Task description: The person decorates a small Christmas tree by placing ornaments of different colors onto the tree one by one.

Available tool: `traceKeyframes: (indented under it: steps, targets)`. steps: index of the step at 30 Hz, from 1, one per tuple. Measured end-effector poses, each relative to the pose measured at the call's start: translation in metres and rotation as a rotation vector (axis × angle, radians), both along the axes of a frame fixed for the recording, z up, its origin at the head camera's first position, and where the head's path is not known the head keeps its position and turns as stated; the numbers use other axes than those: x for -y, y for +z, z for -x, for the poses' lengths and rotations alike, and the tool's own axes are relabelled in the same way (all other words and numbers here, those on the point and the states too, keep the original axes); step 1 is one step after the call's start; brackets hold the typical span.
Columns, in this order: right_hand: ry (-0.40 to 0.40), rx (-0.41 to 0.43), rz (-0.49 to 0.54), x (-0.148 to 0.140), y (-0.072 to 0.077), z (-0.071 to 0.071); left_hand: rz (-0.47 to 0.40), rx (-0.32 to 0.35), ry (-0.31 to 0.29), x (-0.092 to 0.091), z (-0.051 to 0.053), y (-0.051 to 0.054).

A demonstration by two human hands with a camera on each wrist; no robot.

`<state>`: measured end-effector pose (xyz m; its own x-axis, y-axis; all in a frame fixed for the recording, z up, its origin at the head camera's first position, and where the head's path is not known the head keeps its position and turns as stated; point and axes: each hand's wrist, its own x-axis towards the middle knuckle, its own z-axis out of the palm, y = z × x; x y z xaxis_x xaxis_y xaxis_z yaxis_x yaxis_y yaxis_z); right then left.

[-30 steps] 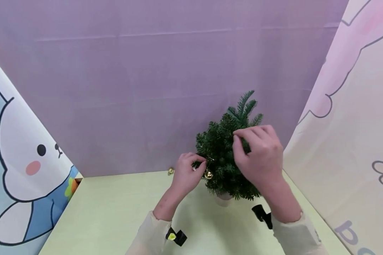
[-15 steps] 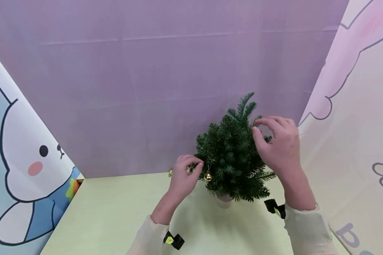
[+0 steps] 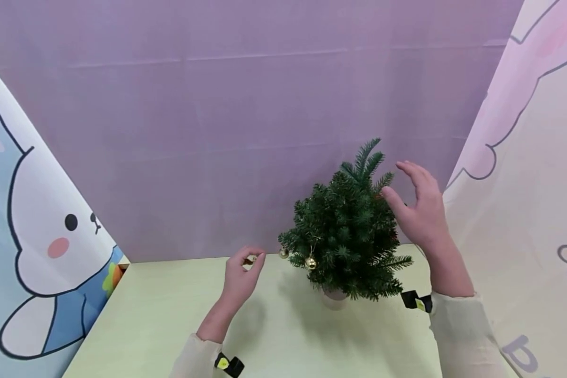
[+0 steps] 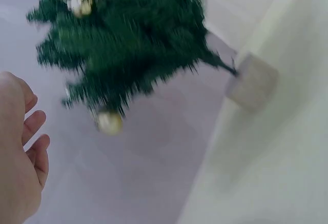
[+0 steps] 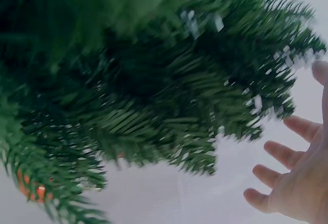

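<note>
A small artificial Christmas tree stands in a pale pot on the table. Two gold ball ornaments hang on its left side, a front one and one at a branch tip. My left hand is left of the tree, apart from it, fingers loosely bent and holding nothing visible. Beside the tree's upper right is my right hand, fingers spread, thumb close to the branches. In the right wrist view a red-orange ornament shows among the needles, and that hand holds nothing.
The pale yellow table ends at a purple backdrop. A small gold ornament at the table's back edge shows through my left fingers. Printed panels stand on the left and right.
My left hand has moved left, away from the tree, uncovering the gold ball at the branch tip. My right hand has moved right from in front of the tree and spread its fingers.
</note>
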<state>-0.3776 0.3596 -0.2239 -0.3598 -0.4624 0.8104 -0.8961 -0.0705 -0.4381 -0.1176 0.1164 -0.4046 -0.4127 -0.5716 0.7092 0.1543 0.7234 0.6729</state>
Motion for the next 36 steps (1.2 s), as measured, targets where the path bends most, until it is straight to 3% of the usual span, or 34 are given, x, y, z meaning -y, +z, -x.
traceKeyframes:
  steps: [9, 18, 22, 25, 29, 36]
  targets:
    - [0.114, 0.147, -0.094, -0.004, -0.010, 0.014, -0.051, 0.253, 0.135, 0.028, -0.021, -0.039]
    - [0.168, 0.118, -0.160, 0.003, -0.017, 0.015, -0.073, 0.571, 0.316, 0.065, -0.028, -0.075]
    - [0.195, 0.096, -0.153, 0.005, -0.021, 0.015, -0.085, 0.682, 0.350, 0.073, -0.029, -0.086]
    - [0.218, 0.083, -0.147, 0.006, -0.022, 0.015, -0.088, 0.733, 0.366, 0.076, -0.028, -0.092]
    - [0.224, 0.090, -0.141, 0.005, -0.023, 0.013, -0.053, 0.786, 0.372, 0.079, -0.017, -0.095]
    - [0.205, 0.119, -0.143, 0.003, -0.019, 0.002, 0.021, 0.880, 0.407, 0.082, 0.002, -0.090]
